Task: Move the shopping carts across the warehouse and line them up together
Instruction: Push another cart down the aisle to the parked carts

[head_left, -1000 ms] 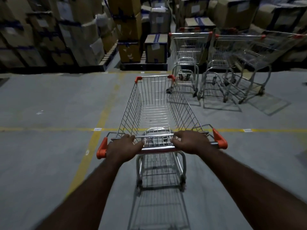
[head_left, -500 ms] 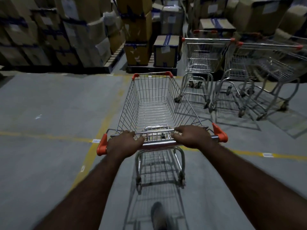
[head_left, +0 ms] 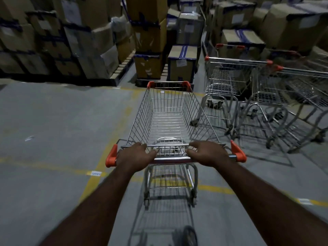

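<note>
An empty wire shopping cart (head_left: 168,118) with orange corner caps stands straight in front of me on the grey floor. My left hand (head_left: 134,157) grips the left part of its handle bar (head_left: 172,159), and my right hand (head_left: 209,153) grips the right part. To the right, a parked cart (head_left: 229,77) stands beside my cart's front end. Further right, a second parked cart (head_left: 301,89) stands at a slant, close against the first.
Stacks of cardboard boxes (head_left: 74,36) on pallets fill the far side, with a low box stack (head_left: 181,63) just beyond my cart's front. Yellow floor lines (head_left: 106,148) cross under the cart. Open floor lies to the left. My shoe tip (head_left: 190,235) shows below.
My cart has rolled forward across the yellow line. The parked carts and the box stacks are nearer and larger. Both hands have kept their grip on the handle.
</note>
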`<state>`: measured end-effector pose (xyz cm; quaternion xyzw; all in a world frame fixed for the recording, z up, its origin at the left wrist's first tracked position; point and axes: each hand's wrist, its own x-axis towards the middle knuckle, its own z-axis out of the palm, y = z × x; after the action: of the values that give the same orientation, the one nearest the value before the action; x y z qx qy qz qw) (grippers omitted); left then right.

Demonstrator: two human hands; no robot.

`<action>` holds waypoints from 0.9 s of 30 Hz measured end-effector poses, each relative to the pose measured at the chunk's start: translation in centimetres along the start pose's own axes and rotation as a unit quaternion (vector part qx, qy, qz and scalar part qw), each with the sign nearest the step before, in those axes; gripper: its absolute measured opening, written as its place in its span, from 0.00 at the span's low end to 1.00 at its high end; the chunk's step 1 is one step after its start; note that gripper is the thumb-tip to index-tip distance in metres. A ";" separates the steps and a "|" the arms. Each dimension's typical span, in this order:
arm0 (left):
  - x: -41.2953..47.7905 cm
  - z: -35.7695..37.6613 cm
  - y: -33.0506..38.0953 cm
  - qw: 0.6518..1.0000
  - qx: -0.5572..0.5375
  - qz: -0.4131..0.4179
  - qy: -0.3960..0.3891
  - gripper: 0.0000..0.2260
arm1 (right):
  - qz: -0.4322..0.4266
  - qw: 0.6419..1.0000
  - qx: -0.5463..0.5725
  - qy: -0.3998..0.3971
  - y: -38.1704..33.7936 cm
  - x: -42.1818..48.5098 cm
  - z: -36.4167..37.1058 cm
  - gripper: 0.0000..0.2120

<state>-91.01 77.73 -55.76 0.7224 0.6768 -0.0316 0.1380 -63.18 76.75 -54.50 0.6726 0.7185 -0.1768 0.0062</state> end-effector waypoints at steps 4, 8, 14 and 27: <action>7.1 -1.5 0.4 1.000 0.000 0.000 0.013 0.38 | -0.009 1.000 -0.012 -0.003 0.9 6.9 -2.1 0.33; 14.7 -3.2 0.9 1.000 0.002 -0.003 0.015 0.37 | -0.009 1.000 -0.018 0.007 2.0 14.4 -4.0 0.31; 25.1 -6.3 1.6 1.000 -0.010 -0.001 0.014 0.42 | -0.011 1.000 -0.016 -0.002 3.5 24.6 -7.2 0.35; 43.7 -10.4 3.5 1.000 -0.008 0.001 0.013 0.34 | -0.002 1.000 -0.008 -0.022 6.2 41.9 -12.7 0.40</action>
<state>-85.49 122.43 -55.34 0.7224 0.6781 -0.0163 0.1347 -58.22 120.74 -54.47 0.6674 0.7206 -0.1858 0.0271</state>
